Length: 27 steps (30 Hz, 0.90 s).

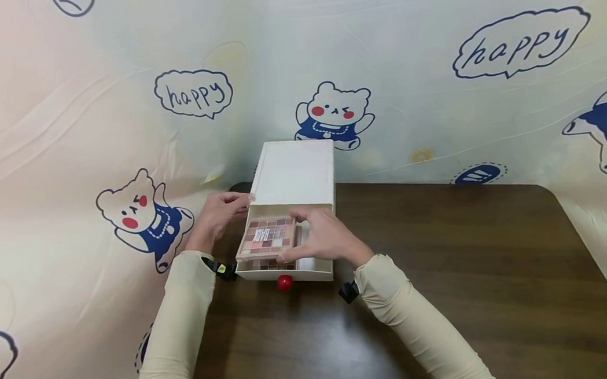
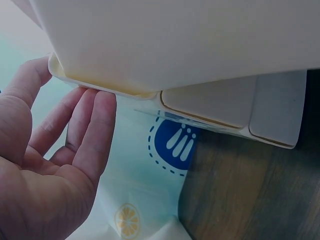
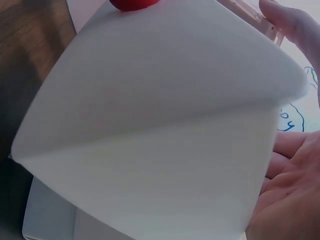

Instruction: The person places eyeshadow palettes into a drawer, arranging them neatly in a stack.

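A white drawer cabinet (image 1: 297,172) stands at the table's far edge with its top drawer (image 1: 316,268) pulled out, a red knob (image 1: 285,282) on the drawer's front. My left hand (image 1: 220,216) holds the cabinet's front left corner; in the left wrist view its thumb and fingers (image 2: 102,115) meet the frame's rim. Over the drawer, my right hand (image 1: 324,234) grips an eyeshadow palette (image 1: 267,238) by its right side, thumb at the near edge. Beneath it lies another palette (image 1: 271,265) in the drawer, mostly hidden. The drawer front (image 3: 165,65) fills much of the right wrist view.
Two closed drawer fronts (image 2: 210,102) sit below the pulled-out one. The brown wooden table (image 1: 443,262) extends to the right and toward me. A pale curtain (image 1: 408,108) printed with bears hangs right behind the cabinet and along the left.
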Each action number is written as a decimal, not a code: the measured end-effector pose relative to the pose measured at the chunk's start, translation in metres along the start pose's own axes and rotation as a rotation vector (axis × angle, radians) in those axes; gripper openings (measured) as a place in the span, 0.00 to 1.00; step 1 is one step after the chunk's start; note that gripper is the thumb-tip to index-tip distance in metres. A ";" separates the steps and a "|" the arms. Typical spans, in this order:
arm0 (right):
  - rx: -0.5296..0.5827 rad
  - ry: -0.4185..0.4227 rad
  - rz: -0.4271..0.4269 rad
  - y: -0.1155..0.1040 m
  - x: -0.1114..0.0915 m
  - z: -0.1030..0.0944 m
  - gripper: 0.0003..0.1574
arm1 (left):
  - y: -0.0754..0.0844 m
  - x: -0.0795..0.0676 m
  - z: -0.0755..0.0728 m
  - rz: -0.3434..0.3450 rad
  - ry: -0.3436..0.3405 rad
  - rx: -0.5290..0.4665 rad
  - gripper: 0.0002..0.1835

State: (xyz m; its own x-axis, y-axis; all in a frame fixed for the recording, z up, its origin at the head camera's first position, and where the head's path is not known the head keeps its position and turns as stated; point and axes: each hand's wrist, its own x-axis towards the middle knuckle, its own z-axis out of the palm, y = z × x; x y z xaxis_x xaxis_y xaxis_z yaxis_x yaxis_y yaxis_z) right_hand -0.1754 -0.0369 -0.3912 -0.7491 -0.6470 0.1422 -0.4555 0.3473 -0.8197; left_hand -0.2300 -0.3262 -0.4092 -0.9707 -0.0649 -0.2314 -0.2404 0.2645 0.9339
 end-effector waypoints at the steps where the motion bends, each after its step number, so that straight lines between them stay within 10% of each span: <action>1: -0.004 -0.002 -0.003 0.000 0.000 0.000 0.53 | 0.000 0.000 0.000 0.000 -0.001 -0.005 0.28; 27: -0.119 0.012 0.059 -0.006 0.001 0.007 0.61 | 0.002 -0.001 0.002 -0.002 0.002 -0.020 0.29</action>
State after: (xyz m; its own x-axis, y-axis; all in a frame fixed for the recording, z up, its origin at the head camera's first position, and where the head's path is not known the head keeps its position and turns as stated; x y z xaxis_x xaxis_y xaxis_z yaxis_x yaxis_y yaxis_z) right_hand -0.1700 -0.0440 -0.3904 -0.7816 -0.6152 0.1030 -0.4639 0.4629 -0.7554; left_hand -0.2298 -0.3242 -0.4078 -0.9702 -0.0672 -0.2329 -0.2423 0.2452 0.9387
